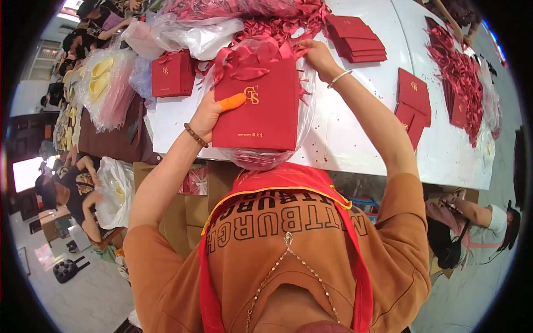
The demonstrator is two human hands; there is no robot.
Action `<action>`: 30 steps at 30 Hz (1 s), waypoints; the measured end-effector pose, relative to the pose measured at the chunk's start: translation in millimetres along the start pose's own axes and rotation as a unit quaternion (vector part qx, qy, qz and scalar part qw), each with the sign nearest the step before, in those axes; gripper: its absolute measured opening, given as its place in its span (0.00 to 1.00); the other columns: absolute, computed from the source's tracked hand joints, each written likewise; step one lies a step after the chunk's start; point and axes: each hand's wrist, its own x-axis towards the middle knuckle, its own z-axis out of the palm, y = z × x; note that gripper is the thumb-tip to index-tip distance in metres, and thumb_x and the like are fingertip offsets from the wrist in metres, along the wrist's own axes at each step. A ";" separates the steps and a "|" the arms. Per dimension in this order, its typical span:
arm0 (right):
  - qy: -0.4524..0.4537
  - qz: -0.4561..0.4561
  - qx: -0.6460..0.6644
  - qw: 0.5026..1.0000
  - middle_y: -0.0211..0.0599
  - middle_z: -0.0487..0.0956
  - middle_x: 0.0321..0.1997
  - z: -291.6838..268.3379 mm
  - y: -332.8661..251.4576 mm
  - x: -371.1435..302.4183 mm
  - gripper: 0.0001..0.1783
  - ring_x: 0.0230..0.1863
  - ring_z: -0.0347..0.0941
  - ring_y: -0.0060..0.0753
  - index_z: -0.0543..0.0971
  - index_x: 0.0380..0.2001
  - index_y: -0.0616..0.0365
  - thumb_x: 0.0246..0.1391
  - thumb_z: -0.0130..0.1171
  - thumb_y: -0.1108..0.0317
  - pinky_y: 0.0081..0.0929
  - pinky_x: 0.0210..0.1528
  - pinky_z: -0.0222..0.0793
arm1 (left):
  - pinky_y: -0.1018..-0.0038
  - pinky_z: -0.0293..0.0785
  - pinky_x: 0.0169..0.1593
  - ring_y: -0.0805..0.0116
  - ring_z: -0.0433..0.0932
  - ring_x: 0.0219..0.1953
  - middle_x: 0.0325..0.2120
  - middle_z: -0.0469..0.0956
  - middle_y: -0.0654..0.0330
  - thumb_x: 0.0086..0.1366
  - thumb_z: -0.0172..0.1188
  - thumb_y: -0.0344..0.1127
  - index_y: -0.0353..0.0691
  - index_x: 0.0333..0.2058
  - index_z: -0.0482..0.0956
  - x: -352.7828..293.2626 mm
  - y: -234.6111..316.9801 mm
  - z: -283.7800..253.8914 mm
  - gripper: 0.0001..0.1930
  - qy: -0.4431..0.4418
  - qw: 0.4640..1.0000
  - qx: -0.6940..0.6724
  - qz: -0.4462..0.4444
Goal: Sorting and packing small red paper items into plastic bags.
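Observation:
My left hand (206,116) grips a stack of red paper gift bags (255,116) by its left side, the thumb in an orange finger cot lying across the front. Red ribbon handles (250,69) loop over the top of the stack. A clear plastic bag (258,160) shows below the stack and along its right side; how far it encloses the stack I cannot tell. At the upper right corner my right hand (319,58) is closed, its fingers pinching what looks like the plastic bag's edge, close to the ribbons.
More red gift bags stand at the left (171,77) and lie in piles at the back (355,40) and right (413,100). Clear plastic wrapping (194,33) and ribbons crowd the far side of the white table (344,133). Other people sit to the left and right.

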 end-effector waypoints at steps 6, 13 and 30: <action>-0.128 0.033 0.225 0.965 0.30 0.71 0.24 -7.7 -25.9 24.7 0.12 0.24 0.66 0.20 0.73 0.33 0.57 0.46 0.42 0.79 0.17 0.23 0.60 | 0.73 0.76 0.40 0.69 0.75 0.39 0.39 0.73 0.58 0.55 0.55 0.27 0.37 0.49 0.63 -1.8 3.5 4.3 0.21 0.000 1.000 -0.006 -0.006; -0.168 -0.105 -0.399 0.895 0.32 0.76 0.29 -22.5 -41.4 22.1 0.12 0.32 0.69 0.17 0.75 0.38 0.59 0.48 0.52 0.70 0.15 0.35 0.64 | 0.73 0.75 0.40 0.68 0.75 0.39 0.41 0.72 0.57 0.54 0.57 0.27 0.36 0.50 0.62 -0.9 -0.2 3.0 0.24 -0.010 1.000 -0.002 0.014; 0.042 -0.454 -0.181 0.872 0.21 0.64 0.17 4.3 -141.4 -58.6 0.06 0.20 0.55 0.11 0.73 0.31 0.59 0.50 0.54 0.70 0.12 0.20 0.52 | 0.73 0.67 0.46 0.64 0.71 0.43 0.44 0.69 0.52 0.44 0.67 0.35 0.35 0.51 0.61 18.1 -11.3 -8.5 0.35 0.144 0.928 0.284 0.195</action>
